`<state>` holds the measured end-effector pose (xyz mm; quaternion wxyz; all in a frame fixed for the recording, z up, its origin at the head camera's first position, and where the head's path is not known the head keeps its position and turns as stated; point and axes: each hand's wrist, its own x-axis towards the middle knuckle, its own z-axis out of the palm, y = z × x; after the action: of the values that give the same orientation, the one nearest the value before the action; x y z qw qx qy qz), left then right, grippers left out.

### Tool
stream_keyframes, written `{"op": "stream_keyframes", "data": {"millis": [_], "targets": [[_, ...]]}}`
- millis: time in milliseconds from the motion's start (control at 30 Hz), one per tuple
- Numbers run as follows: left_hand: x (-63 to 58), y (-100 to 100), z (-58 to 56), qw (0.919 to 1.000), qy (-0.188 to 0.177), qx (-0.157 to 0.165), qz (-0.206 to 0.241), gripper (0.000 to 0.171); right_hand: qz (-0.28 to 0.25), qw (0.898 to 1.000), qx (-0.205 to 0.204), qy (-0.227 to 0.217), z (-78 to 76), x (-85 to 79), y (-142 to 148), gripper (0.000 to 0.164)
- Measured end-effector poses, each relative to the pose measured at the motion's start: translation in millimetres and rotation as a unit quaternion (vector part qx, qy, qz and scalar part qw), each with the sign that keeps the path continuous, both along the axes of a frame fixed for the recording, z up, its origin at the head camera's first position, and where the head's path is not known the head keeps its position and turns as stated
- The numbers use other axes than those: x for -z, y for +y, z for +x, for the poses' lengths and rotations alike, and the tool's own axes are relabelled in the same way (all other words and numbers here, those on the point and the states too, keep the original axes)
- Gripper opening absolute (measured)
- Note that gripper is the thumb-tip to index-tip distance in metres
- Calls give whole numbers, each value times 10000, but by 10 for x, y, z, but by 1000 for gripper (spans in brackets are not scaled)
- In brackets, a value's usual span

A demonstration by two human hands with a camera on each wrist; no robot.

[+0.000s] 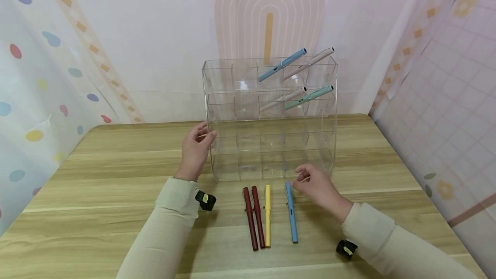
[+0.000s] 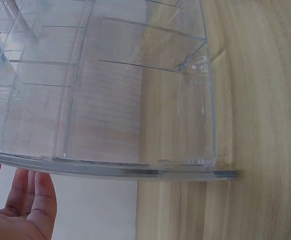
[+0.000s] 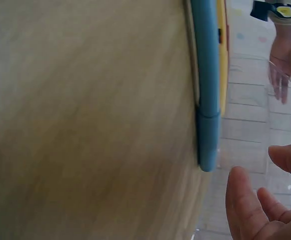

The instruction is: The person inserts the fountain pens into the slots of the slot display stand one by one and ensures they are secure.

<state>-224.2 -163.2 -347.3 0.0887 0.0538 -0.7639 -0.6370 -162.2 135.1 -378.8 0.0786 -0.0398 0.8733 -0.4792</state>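
A clear acrylic pen rack point(image 1: 271, 141) with tiers of compartments stands on the table. My left hand point(image 1: 195, 147) holds its left side panel, the thumb at the front edge and the other fingers along the outside. In the left wrist view, fingertips point(image 2: 43, 197) lie right at the panel. My right hand point(image 1: 315, 184) is beside the upper end of a blue capped pen point(image 1: 292, 214), which lies on the table. Seen from the right wrist, its thumb and fingers are spread, with nothing between them. A yellow pen point(image 1: 268, 216) and two dark red pens point(image 1: 249, 218) lie to the left.
In the rack's top tier lean a blue pen point(image 1: 283, 64) and a pale pink pen point(image 1: 310, 63). The tier below holds another pale pen point(image 1: 284, 99) and a green pen point(image 1: 310, 97). A patterned cloth point(image 1: 162, 33) hangs behind the wooden table point(image 1: 116, 175).
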Motion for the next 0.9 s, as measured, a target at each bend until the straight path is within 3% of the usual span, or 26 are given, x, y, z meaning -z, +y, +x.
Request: {"op": "stream_keyframes", "data": {"millis": [233, 533, 900], "targets": [[18, -1, -15, 10000, -2, -24, -41, 44, 257, 9986, -248, -393, -63, 74, -52, 41], [24, -10, -22, 10000, 36, -19, -48, 44, 542, 9950, -471, -688, -87, 35, -124, 47], [12, -12, -10, 10000, 7, 2, -56, 45, 1288, 9879, -783, -365, -114, 89, -208, 48]]}}
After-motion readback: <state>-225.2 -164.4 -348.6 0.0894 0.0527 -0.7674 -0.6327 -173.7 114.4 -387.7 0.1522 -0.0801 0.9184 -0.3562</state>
